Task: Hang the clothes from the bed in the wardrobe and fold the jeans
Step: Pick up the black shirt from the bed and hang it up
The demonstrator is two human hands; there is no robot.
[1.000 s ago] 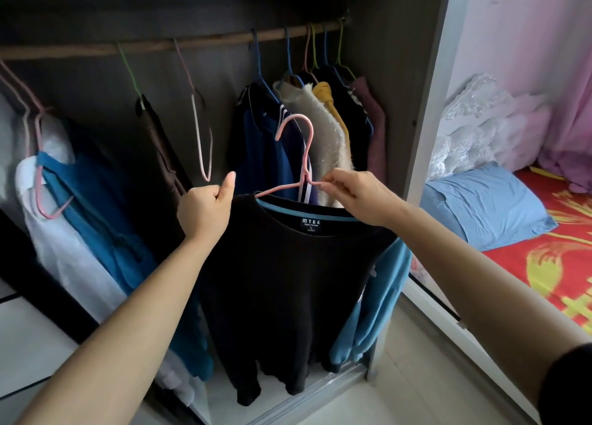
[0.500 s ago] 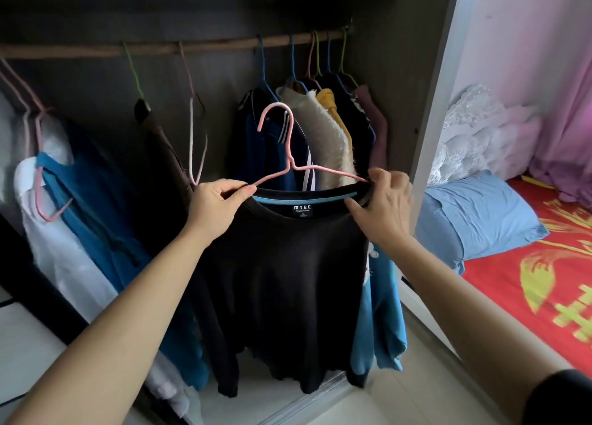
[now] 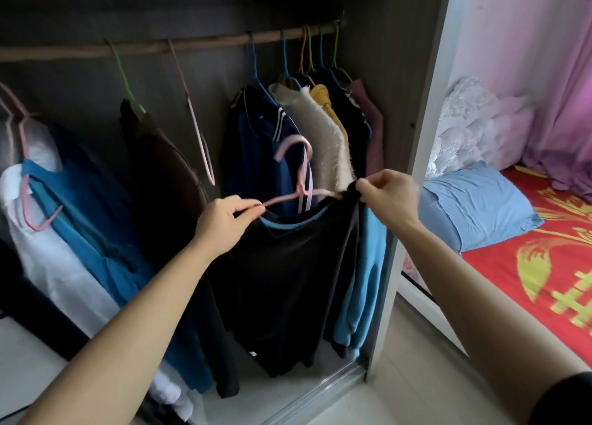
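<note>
Head view of the open wardrobe (image 3: pixel 426 120), read from left to right.

**Left of the frame:** a white garment (image 3: pixel 48 248) and a blue garment (image 3: pixel 96 232) hang together from the wooden rail (image 3: pixel 192 45). Beside them a dark brown garment (image 3: pixel 160 174) hangs on a green hanger (image 3: pixel 123 75), and next to that an empty pale hanger (image 3: pixel 200 142).

**Centre:** the left hand (image 3: pixel 224 224) pinches the left arm of a pink hanger (image 3: pixel 299 181) between the thumb and curled fingers, at the shoulder of the black shirt (image 3: pixel 288 280). The shirt, trimmed in blue at the neck, hangs from this hanger in front of the wardrobe opening. The hanger's hook is free and sits well below the rail, tilted. Behind it hang a navy striped garment (image 3: pixel 259 155) and a cream fuzzy garment (image 3: pixel 323 136), followed by more clothes packed at the right end of the rail.

**Right of centre:** the fingers of the right hand (image 3: pixel 389 197) grip bunched black fabric at the right end of the pink hanger. A light blue sleeve (image 3: pixel 362 280) hangs just below this hand.

**Right of the frame:** beyond the wardrobe's side panel lies the bed (image 3: pixel 528 280), with a red and yellow cover, a blue pillow (image 3: pixel 474 210), white lace bedding (image 3: pixel 474 120) and a pink curtain (image 3: pixel 563 88).
</note>
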